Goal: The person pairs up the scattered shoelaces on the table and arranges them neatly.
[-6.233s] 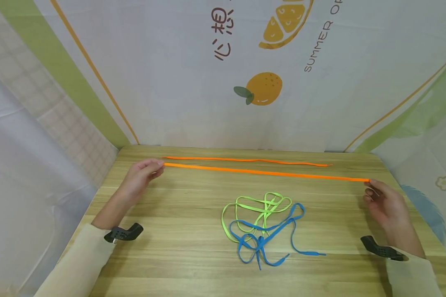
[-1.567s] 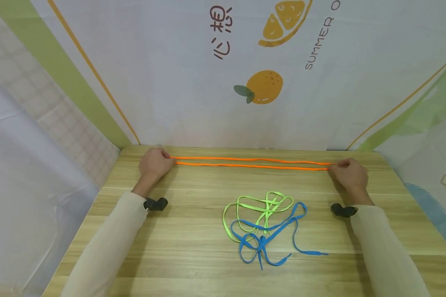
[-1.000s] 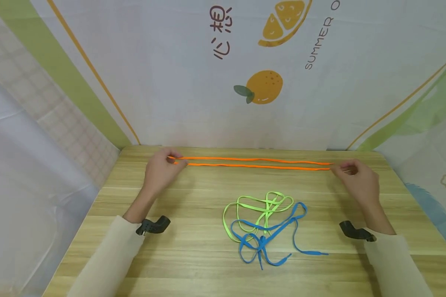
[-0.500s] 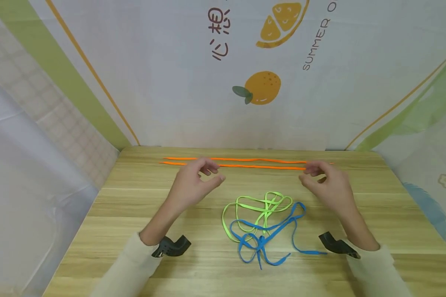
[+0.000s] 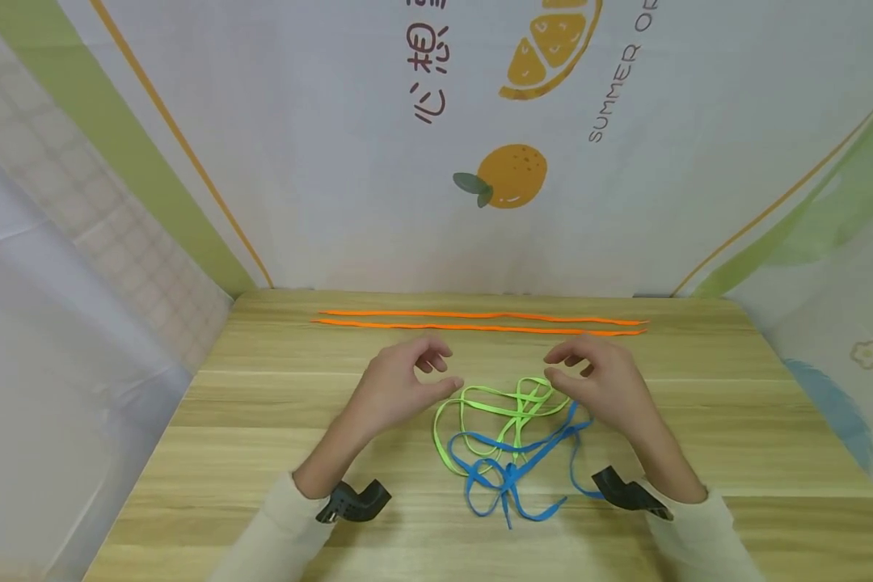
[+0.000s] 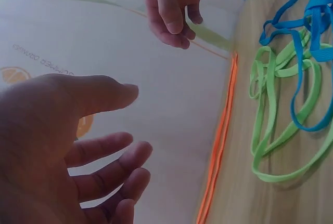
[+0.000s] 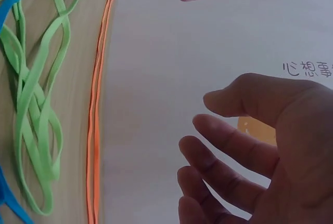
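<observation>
One looped, flat lime-green woven-looking lace on the pale wood-grained bench, between the bare left hand and bare right hand.

It lies at 4 o'clock from the left hand and 8 o'clock from the right — the right looks nearer, overlapping its edge in the head view — with no single long axis. Both hands' fingers are relaxed, half-bent, holding nothing. One flat, bunched bright-blue lace with tapered ends crosses it toward 6 o'clock; at 12 o'clock two narrow, nearly straight orange laces run side by side, 9 to 3.
</observation>
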The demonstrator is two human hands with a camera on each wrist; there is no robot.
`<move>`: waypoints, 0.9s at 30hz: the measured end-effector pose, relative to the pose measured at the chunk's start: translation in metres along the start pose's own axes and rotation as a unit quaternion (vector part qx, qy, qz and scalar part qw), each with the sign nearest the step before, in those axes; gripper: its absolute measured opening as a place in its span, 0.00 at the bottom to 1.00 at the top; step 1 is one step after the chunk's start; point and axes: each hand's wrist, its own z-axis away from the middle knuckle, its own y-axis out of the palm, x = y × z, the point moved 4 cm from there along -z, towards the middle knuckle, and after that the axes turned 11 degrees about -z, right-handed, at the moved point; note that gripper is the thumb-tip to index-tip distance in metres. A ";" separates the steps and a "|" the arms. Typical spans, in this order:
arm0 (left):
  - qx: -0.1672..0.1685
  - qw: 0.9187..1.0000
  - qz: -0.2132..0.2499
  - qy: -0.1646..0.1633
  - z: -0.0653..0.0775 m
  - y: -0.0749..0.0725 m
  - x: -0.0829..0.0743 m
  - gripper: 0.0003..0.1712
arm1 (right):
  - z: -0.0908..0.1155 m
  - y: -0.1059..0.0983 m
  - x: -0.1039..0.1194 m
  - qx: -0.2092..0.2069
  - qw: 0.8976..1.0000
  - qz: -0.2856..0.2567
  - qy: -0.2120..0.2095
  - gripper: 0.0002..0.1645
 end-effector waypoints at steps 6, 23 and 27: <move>0.025 0.999 -0.040 0.004 -0.001 0.013 0.010 0.13 | 0.001 0.007 -0.010 0.016 1.000 0.003 0.015 0.04; 0.114 0.989 -0.090 -0.020 -0.004 0.035 0.033 0.11 | -0.002 0.034 -0.032 0.083 0.995 -0.007 0.049 0.04; 0.121 0.987 -0.102 -0.024 -0.005 0.036 0.038 0.10 | -0.002 0.035 -0.036 0.087 0.995 -0.003 0.051 0.05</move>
